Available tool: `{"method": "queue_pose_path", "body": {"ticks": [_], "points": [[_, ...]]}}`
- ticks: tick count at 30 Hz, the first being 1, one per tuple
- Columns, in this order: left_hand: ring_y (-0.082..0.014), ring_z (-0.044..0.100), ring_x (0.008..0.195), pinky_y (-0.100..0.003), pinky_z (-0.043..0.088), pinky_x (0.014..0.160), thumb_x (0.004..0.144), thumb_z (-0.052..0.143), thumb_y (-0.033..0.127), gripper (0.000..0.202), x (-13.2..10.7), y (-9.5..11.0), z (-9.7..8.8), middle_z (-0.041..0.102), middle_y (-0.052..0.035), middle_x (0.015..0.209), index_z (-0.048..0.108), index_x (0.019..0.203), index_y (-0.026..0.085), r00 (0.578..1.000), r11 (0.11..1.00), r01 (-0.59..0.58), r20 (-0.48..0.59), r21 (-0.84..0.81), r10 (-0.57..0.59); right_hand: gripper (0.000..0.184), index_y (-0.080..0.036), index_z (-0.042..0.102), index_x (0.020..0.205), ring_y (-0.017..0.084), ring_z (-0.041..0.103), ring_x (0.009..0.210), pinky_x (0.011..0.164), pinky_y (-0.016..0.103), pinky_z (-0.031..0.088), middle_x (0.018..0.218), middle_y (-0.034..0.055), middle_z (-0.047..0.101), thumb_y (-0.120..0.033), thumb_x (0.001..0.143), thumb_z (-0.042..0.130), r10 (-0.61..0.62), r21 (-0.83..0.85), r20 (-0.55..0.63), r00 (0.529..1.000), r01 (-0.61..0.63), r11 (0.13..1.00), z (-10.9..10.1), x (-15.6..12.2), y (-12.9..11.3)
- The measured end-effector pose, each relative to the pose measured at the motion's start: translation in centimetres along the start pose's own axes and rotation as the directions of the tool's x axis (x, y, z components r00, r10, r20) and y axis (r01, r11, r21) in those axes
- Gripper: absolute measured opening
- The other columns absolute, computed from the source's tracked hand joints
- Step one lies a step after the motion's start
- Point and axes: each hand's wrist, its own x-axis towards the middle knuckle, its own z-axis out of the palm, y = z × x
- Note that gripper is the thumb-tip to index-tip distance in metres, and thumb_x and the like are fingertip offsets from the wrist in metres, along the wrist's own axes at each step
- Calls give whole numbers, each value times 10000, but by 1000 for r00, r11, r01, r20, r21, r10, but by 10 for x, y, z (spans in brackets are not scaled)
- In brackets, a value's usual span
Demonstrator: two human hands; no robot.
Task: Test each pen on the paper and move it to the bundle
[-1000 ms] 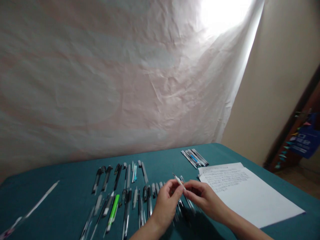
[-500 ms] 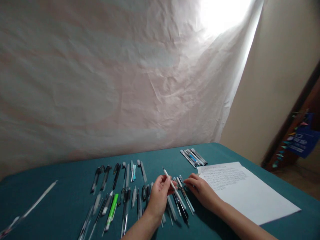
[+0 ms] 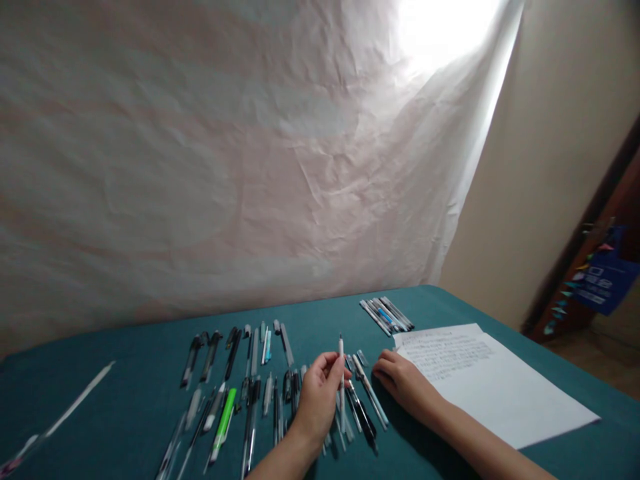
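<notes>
Head view: you're looking down on a green table (image 3: 125,427), both your hands low in the frame and apart from each other, pens laid out from lower left to lower centre

Left hand (image 3: 316,393): just right of bottom centre, and you've got thumb and fingers pinched firmly on the white pen (image 3: 341,353)

White pen: there it is, nearly upright in your grip, dark tip pointing up, its lower end coming down in front of a cluster of clear pens (image 3: 349,427)

Right hand (image 3: 403,379): over to the lower right, fingers curled downward beside the left edge of your paper (image 3: 520,400); whether the palm covers anything, you can't tell from this angle

Between your hands: a black pen (image 3: 362,410) lying at a slant, a slim pale pen (image 3: 371,393) just right of it, and a small clear piece (image 3: 362,359) near your right fingertips

Paper: spread across the lower right, rows of handwriting on its upper part, your right forearm crossing in front of it

Bundle of pens (image 3: 380,317): above your right hand, side by side, one flash of blue among them

Green marker (image 3: 223,425): brightest thing at lower left of centre, slanting among darker pens

Far right: a blue bag (image 3: 605,283) hanging by the door (image 3: 627,193), pale wrinkled sheet (image 3: 225,167) filling the upper frame
</notes>
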Motion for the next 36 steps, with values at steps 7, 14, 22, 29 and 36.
{"method": "queue_pose_path", "body": {"ticks": [7,14,22,29,36], "points": [[-143,544,682,-231,426,614,768,542,413,307,-2,0,0,589,-23,729,596,895,140,996,992,-84,17,92,82,257,-170,617,720,159,521,696,635,239,367,777,56,560,-77,808,394,71,-225,80,994,-52,973,-2,-4,-5],[-169,562,782,-265,427,714,816,504,358,239,-6,-6,0,620,-46,834,595,909,158,981,956,-188,94,225,171,253,-162,630,805,178,528,716,642,271,376,798,76,567,-80,799,391,91,-131,-1,996,-91,987,-10,-6,-10],[-167,546,783,-260,411,705,836,480,329,212,-15,1,2,599,-41,838,611,919,184,950,876,-308,176,372,259,248,-167,592,933,131,538,647,617,246,441,728,10,586,-364,795,532,256,770,-75,964,-107,629,-48,3,-38],[-163,528,725,-251,393,657,832,477,337,214,-18,5,5,575,-36,788,628,872,191,939,851,-341,190,400,287,281,-167,618,892,123,519,632,611,247,437,706,6,587,-405,744,596,276,840,-58,959,-103,533,-48,1,-44],[-166,524,728,-248,385,654,831,481,333,205,-19,7,5,565,-35,786,631,872,199,939,860,-338,204,383,278,283,-174,637,865,127,517,621,583,246,430,660,-1,580,-421,729,612,242,836,0,970,-132,533,-42,0,-46]]}}
